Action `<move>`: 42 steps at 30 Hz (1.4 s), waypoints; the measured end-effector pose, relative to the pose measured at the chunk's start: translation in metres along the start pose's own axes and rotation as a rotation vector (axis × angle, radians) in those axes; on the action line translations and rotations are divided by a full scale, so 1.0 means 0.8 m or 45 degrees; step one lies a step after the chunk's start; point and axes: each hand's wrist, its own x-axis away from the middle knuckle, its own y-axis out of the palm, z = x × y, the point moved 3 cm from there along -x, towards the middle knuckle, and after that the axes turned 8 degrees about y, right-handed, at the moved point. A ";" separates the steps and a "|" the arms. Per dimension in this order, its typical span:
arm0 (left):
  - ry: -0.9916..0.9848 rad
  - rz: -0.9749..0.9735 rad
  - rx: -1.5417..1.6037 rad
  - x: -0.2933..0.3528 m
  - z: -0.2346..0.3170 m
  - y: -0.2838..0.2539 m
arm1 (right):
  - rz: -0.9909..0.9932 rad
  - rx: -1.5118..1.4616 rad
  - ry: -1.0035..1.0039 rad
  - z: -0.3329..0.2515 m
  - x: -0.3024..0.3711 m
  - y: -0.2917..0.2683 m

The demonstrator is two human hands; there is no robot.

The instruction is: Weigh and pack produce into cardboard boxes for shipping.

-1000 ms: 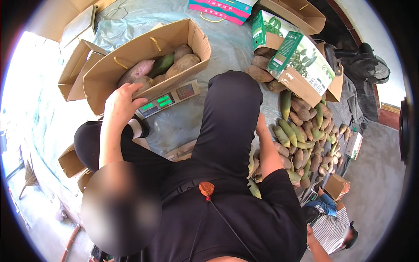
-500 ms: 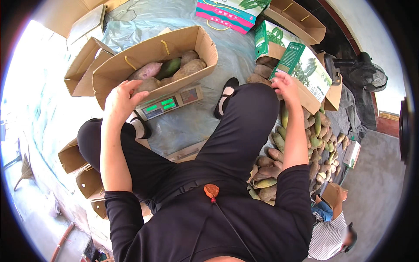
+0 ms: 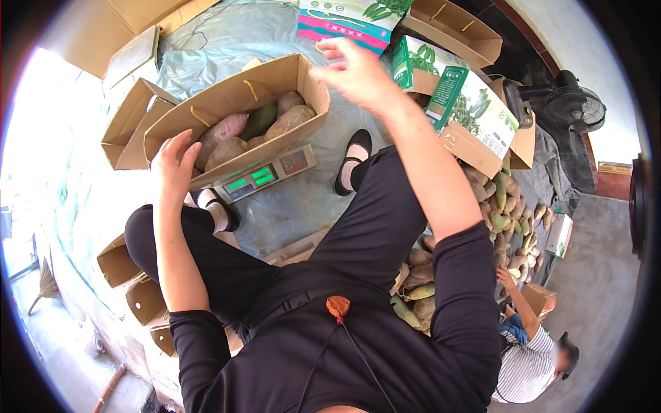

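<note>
A cardboard box (image 3: 225,166) with yellow cord handles rests on a digital scale (image 3: 275,171) with green-lit displays. Inside it lie several root vegetables: a pink one (image 3: 231,126), a dark green one (image 3: 259,122) and brown ones (image 3: 290,120). My left hand (image 3: 173,164) is at the box's near left corner, thumb and fingers apart; whether it touches the cardboard I cannot tell. Past the box's right end my right hand (image 3: 358,74) hangs in the air, fingers spread, holding nothing.
On my right are a green-and-white printed carton (image 3: 475,110), a black fan (image 3: 577,102) and a heap of root vegetables (image 3: 506,206). A pink-and-blue carton (image 3: 344,29) stands at the far side. Empty-looking boxes (image 3: 118,261) line my left. Another person (image 3: 527,368) is at lower right.
My right hand has swung left and away from me, from beside the green-and-white carton to the box's right end. My left hand has shifted slightly nearer. The other person's arm has reached out.
</note>
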 end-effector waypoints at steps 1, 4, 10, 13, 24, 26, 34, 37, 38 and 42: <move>-0.027 0.026 -0.008 0.000 0.001 -0.003 | 0.024 0.094 -0.025 -0.002 -0.005 0.016; -0.017 0.082 0.011 -0.004 -0.006 -0.007 | 0.096 0.307 -0.076 0.025 -0.012 0.052; -0.077 0.234 0.134 0.008 -0.030 -0.025 | 0.142 0.212 0.041 0.039 -0.035 0.050; -0.102 0.274 0.114 0.004 -0.030 -0.030 | 0.054 0.266 0.089 0.054 -0.036 0.029; -0.238 0.361 0.433 0.034 -0.068 -0.107 | -0.270 0.454 0.252 0.096 -0.060 0.037; -0.301 0.322 0.379 0.047 -0.084 -0.122 | -0.344 0.466 0.410 0.086 -0.054 0.041; -0.723 0.312 0.024 0.186 -0.260 -0.098 | -0.329 0.644 0.483 0.079 -0.062 0.055; -0.773 0.140 -0.344 0.248 -0.291 -0.053 | -0.329 0.679 0.494 0.080 -0.063 0.057; -0.828 0.066 -0.408 0.261 -0.281 -0.044 | -0.310 0.674 0.504 0.080 -0.063 0.057; -0.849 -0.243 -0.626 0.289 -0.254 -0.020 | -0.293 0.666 0.475 0.073 -0.064 0.065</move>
